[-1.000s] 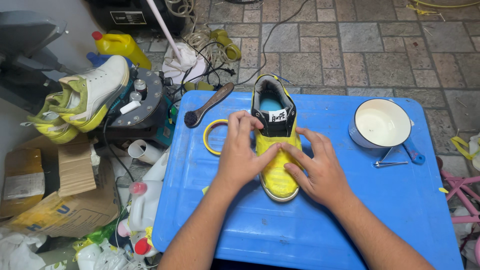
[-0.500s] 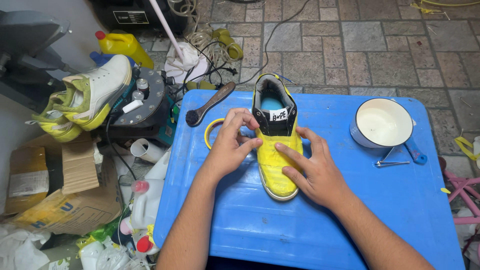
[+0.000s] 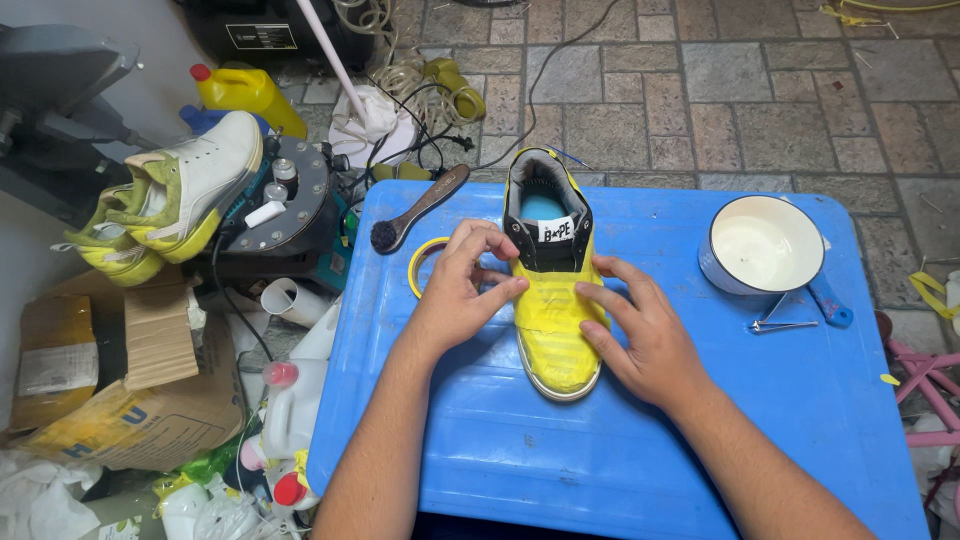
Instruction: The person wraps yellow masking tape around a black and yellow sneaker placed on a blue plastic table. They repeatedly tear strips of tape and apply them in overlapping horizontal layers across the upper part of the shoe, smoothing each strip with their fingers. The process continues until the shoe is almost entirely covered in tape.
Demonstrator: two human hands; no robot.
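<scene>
Left fingers: the left hand [image 3: 462,290] curls its fingertips [image 3: 512,288] onto the yellow tape [image 3: 552,322] at the shoe's near edge, pinching and pressing rather than grasping anything loose.
Right fingers: the right hand [image 3: 640,335] lies spread and flat, fingertips on the tape's other edge, holding nothing.
Shoe: the yellow-wrapped shoe [image 3: 548,275] sits upright at the middle of the blue table [image 3: 600,470], toe toward the person, its dark collar uncovered.
Step in hand: smoothing the tape down over the upper, by my reading (the front half looks fully covered).
Next move: it calls for firm, even pressure along the tape's edges, without dragging the shoe.
Around: a tape roll [image 3: 422,262] and a brush [image 3: 415,210] lie just left of the shoe; a white pot [image 3: 765,245] and small metal tweezers [image 3: 780,325] stand well right.
</scene>
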